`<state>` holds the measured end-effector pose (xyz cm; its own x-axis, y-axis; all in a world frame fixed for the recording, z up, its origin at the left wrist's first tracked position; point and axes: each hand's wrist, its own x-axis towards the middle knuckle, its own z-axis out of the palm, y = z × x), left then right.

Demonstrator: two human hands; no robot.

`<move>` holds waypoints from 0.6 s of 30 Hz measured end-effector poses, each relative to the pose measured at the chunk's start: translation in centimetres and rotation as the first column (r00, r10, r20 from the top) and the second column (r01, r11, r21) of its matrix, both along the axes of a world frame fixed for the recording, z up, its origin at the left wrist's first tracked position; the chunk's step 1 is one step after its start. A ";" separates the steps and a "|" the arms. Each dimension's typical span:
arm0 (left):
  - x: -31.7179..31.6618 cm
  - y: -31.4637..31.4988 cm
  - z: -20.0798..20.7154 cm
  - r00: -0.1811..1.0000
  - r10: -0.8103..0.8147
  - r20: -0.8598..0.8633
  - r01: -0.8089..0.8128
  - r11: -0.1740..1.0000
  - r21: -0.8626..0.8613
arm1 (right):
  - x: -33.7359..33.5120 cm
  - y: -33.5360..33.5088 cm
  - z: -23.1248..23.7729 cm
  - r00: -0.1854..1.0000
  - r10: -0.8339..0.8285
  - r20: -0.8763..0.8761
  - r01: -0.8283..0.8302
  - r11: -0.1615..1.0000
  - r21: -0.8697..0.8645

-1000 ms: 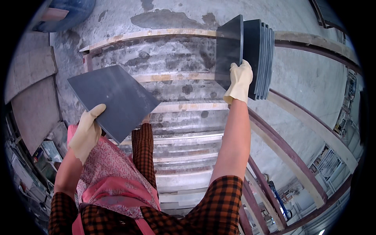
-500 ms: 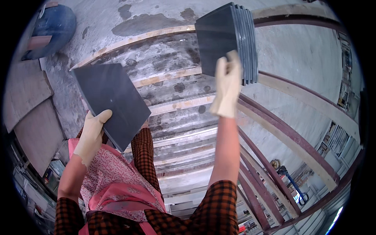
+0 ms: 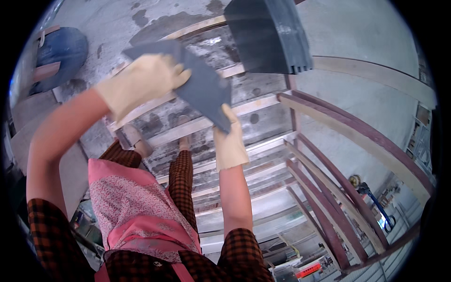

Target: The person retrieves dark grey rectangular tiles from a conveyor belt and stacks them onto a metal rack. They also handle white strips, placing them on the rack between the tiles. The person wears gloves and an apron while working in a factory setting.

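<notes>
A flat dark grey tile is held tilted in front of me, slightly smeared by motion. My right hand, in a cream glove, grips its lower right corner, with the thumb on the upper face. My left hand, gloved the same way, lies across the tile's face at the upper left. Its fingers reach out over the surface and look blurred. Beyond my right hand, a stack of similar dark tiles stands on edge on the rack, its far end cut off by the picture's edge.
Wooden slats of a rack run across below the tile. Reddish-brown beams rise on the right. A blue drum stands at the far left on the stained concrete floor. A blue-handled tool is at the lower right.
The tile has moved right and up. My left hand has shifted from its lower left edge onto its face. My right hand has left the stack and taken hold of the tile's corner.
</notes>
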<state>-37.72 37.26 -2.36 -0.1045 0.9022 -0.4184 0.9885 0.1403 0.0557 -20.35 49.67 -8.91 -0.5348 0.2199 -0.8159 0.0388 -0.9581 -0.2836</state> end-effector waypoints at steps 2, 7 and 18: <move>-1.8 1.3 -1.1 0.994 -0.064 -0.091 0.077 0.986 0.149 | -0.5 -0.3 -1.5 0.996 -0.086 0.024 0.087 0.996 -0.018; -5.6 5.7 -4.4 0.982 -0.081 -0.169 0.111 0.978 0.178 | -3.8 0.2 -3.4 0.941 -0.335 -0.046 0.332 0.941 -0.065; -7.0 9.3 -4.4 0.955 -0.035 -0.293 0.072 0.990 0.117 | -6.9 2.1 -5.8 0.868 -0.494 -0.060 0.481 0.863 -0.155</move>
